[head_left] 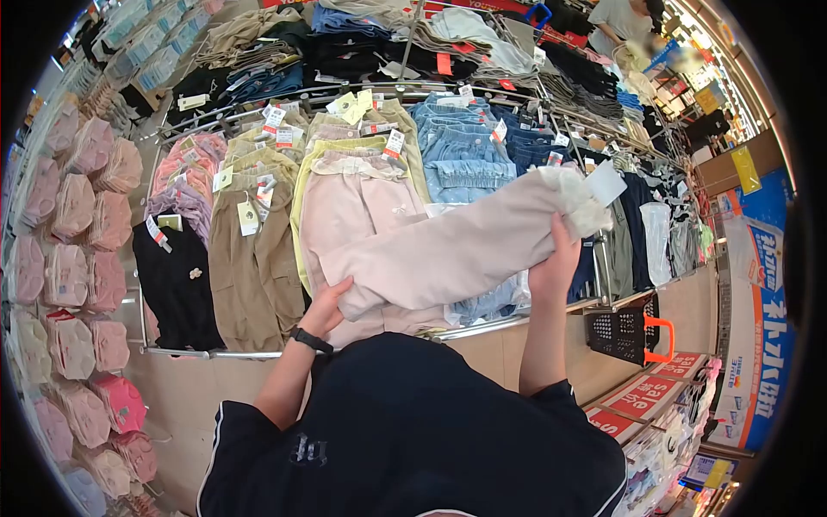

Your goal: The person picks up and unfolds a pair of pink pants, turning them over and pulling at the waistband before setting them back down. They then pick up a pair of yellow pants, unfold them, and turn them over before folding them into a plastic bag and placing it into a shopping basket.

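A folded pair of pale pink trousers (pixel 457 258) is stretched between my two hands above the display rack. My left hand (pixel 327 308) grips the leg end, with a dark band on that wrist. Near the cream waistband, my right hand (pixel 556 263) is closed round the other end, where a white tag (pixel 606 183) sticks out. Beneath them lie similar pink trousers (pixel 349 194) with a small bow. Brown trousers (pixel 250 284) and a black garment (pixel 177 284) are spread out to the left. Light blue jeans (pixel 465 142) lie behind the held pair.
A metal rail (pixel 198 353) edges the rack. Packs of pink items (pixel 86 267) hang along the left. On the floor at right stands a black basket (pixel 616 334) with an orange handle, near red sale signs (pixel 650 398). Another person (pixel 616 26) is at the far right.
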`<state>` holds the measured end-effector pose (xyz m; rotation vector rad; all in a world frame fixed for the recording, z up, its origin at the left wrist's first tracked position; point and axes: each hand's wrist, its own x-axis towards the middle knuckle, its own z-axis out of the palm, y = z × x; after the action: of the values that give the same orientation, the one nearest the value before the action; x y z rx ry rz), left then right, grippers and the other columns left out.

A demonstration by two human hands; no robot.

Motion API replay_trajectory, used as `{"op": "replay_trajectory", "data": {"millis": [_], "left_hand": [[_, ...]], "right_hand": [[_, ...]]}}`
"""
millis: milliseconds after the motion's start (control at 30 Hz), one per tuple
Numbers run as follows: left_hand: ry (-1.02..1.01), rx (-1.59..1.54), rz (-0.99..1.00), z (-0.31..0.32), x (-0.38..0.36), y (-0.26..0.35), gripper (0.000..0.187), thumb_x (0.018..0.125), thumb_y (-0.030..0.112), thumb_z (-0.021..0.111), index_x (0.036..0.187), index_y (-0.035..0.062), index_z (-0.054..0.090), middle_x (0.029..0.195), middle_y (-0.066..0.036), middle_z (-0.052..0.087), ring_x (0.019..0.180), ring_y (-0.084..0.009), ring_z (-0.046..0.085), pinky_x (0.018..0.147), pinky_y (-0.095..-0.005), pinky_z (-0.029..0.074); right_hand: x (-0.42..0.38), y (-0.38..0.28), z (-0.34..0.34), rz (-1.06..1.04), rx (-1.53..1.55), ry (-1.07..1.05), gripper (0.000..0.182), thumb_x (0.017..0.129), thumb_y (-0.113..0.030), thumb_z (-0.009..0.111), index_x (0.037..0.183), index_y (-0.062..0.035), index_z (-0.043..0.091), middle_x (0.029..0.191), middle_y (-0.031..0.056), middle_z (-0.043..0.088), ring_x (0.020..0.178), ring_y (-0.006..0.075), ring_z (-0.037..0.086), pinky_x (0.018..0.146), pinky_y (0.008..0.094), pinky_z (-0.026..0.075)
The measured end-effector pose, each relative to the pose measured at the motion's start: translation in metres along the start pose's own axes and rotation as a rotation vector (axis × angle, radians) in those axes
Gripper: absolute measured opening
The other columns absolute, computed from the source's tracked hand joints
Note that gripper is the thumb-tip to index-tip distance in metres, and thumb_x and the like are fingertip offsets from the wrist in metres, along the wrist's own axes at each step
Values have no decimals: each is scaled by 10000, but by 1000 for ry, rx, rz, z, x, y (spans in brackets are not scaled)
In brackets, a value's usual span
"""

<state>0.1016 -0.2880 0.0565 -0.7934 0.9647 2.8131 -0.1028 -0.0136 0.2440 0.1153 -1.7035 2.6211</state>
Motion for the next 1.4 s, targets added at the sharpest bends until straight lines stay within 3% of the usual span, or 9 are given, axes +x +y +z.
{"op": "replay_trajectory", "data": {"millis": [167, 267, 300, 567, 700, 833, 900, 1233, 1400], "left_hand": [[-115, -125, -75, 35, -25, 25, 510, 1017, 343, 452, 1385, -7, 401, 1364, -134, 518, 1205, -277, 554, 1013, -406, 465], [-221, -346, -100, 71, -40, 28, 552, 1006, 464, 416, 1380, 59, 446, 1313, -115, 565, 1147, -267, 594, 978, -400, 493], [-293, -378, -136, 68, -41, 26, 553, 999, 482, 421, 1368, 73, 469, 1288, -107, 586, 1124, -256, 609, 968, -394, 500], [-105, -136, -55, 22, -33, 16, 423, 917, 164, 561, 1299, -3, 485, 1118, -136, 652, 993, -231, 669, 875, -348, 556], [-360, -437, -23, 24, -56, 37, 417, 912, 167, 484, 1272, -40, 516, 1155, -194, 630, 1053, -316, 641, 965, -434, 518], [-371, -394, 44, -6, -49, 33, 608, 811, 331, 645, 1305, 0, 516, 1162, -210, 631, 1015, -343, 653, 889, -492, 550], [-190, 286, 257, -74, -16, 16, 401, 853, 145, 550, 1215, -27, 557, 1041, -154, 658, 893, -264, 672, 781, -387, 576], [95, 195, 83, 43, -35, 44, 465, 874, 15, 494, 1333, -6, 424, 1177, -93, 601, 941, -186, 648, 800, -332, 561], [-41, 69, 21, 86, -23, 1, 526, 1008, 294, 431, 1452, 46, 296, 1387, -115, 473, 1242, -233, 491, 1046, -386, 397]], "right_hand": [[-67, 62, -4, 36, -1023, -385, 381, 879, -294, 675, 1096, 17, 641, 1120, 145, 656, 1068, 273, 621, 910, 397, 483], [-123, 108, 39, -679, -1339, -1155, 809, 830, -463, 629, 1398, 55, 375, 1478, 257, 350, 1412, 377, 290, 1117, 526, 238], [-134, 103, 43, -274, -1020, -1224, 922, 801, -386, 647, 1479, 54, 203, 1552, 252, 191, 1470, 384, 103, 1141, 581, 98], [-83, 98, 29, -91, -568, -1464, 940, 748, -174, 688, 1529, -56, 179, 1591, 157, 182, 1486, 331, 87, 1161, 501, 159], [-62, 129, -7, 421, -78, -723, 795, 858, -236, 661, 1511, -63, 242, 1553, 124, 293, 1457, 304, 209, 1164, 455, 207], [-62, 160, -31, 1080, 670, -586, 706, 891, -293, 680, 1457, -31, 349, 1481, 148, 389, 1377, 289, 357, 1124, 437, 297], [-67, 167, -41, 1230, 869, -633, 661, 908, -286, 668, 1433, -9, 377, 1409, 155, 480, 1305, 275, 463, 1076, 416, 380], [-67, 136, 8, 469, -574, -534, 305, 947, -197, 579, 1143, 34, 606, 956, 105, 694, 840, 162, 665, 737, 312, 527], [-128, 130, 55, 154, -646, -853, 803, 754, -327, 781, 1358, 36, 397, 1196, 235, 586, 1141, 304, 577, 964, 364, 443]]}}
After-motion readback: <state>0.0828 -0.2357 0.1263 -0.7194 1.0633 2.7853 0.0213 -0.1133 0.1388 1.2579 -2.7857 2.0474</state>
